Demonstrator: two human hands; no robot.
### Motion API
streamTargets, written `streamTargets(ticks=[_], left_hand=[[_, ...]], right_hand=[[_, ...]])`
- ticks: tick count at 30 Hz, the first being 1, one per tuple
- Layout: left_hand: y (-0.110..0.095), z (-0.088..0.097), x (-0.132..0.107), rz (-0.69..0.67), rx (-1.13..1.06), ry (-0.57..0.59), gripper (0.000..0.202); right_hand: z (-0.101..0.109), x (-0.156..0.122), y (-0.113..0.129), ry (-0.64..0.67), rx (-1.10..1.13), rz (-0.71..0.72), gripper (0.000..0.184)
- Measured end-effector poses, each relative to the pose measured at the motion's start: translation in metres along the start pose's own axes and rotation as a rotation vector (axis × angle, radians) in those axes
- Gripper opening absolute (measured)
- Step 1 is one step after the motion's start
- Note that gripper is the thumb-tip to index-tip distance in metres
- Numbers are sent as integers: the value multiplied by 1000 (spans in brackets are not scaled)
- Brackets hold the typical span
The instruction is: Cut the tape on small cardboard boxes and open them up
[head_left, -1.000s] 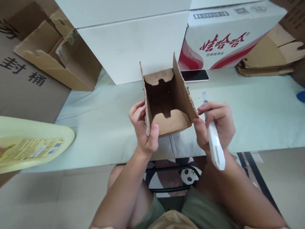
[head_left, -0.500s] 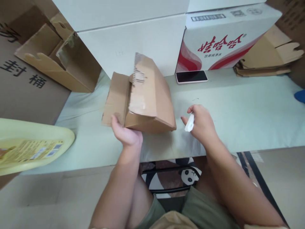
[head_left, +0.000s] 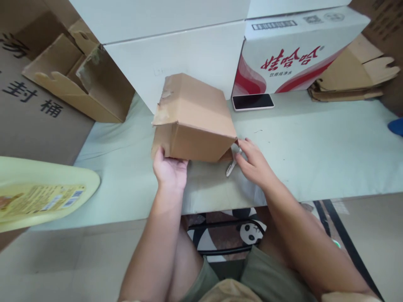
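Observation:
A brown cardboard box [head_left: 201, 140] is tilted above the table, its torn, tape-marked flap [head_left: 165, 111] toward the left. My left hand [head_left: 170, 170] grips it from below at the lower left, thumb on the front and the other fingers partly hidden underneath. At the box's lower right corner is my right hand [head_left: 253, 163], its fingertips touching the cardboard edge. A slim white tool [head_left: 231, 167], resembling a utility knife, is held in that hand and points down toward me. Whether a blade is out, I cannot tell.
A phone [head_left: 253, 102] lies before a white and red carton [head_left: 283, 63]. Large white boxes [head_left: 189, 54] stand behind. An opened cardboard box [head_left: 103, 84] and a yellow jug [head_left: 47, 193] are left; flattened cardboard [head_left: 349, 82] is right.
The cardboard box has turned so its smooth side faces up and its flap points left. My right hand has moved left with the white tool to the box's corner.

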State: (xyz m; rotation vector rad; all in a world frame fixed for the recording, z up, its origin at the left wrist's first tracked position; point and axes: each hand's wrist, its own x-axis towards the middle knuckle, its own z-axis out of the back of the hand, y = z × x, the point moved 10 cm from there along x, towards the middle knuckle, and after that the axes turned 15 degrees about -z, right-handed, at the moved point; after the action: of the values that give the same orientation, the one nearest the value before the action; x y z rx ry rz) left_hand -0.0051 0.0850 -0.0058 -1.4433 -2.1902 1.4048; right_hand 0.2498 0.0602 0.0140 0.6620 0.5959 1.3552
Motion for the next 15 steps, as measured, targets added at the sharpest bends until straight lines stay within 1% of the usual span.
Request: streamTargets(ticks=[1, 3, 5, 7, 8, 10, 12, 13, 14, 15], left_hand=[[1, -1, 1, 4, 13, 19, 20], [6, -2, 0, 27, 48, 64, 13], [10, -6, -2, 46, 97, 139, 9], [12, -10, -5, 34, 174, 236, 20], [13, -12, -6, 14, 229, 283, 26], [6, -13, -4, -97, 353, 336, 38], [-10, -12, 2, -308, 481, 340, 46], [-17, -13, 5, -416, 537, 348, 46], [-22, -14, 6, -497, 585, 369, 40], [-23, -17, 7, -543, 622, 406, 29]], right_hand=[[5, -1, 4, -17, 70, 20, 49], [16, -4, 10, -67, 187, 51, 54], [28, -8, 11, -156, 267, 59, 62], [36, -11, 8, -212, 358, 47, 68], [38, -11, 5, -216, 410, 35, 70], [35, -10, 0, -179, 496, 9, 70], [30, -9, -4, -131, 533, -19, 67], [27, -8, -6, -116, 536, -34, 65], [25, -7, -8, -105, 533, -48, 62], [24, -7, -10, -99, 529, -60, 59]])
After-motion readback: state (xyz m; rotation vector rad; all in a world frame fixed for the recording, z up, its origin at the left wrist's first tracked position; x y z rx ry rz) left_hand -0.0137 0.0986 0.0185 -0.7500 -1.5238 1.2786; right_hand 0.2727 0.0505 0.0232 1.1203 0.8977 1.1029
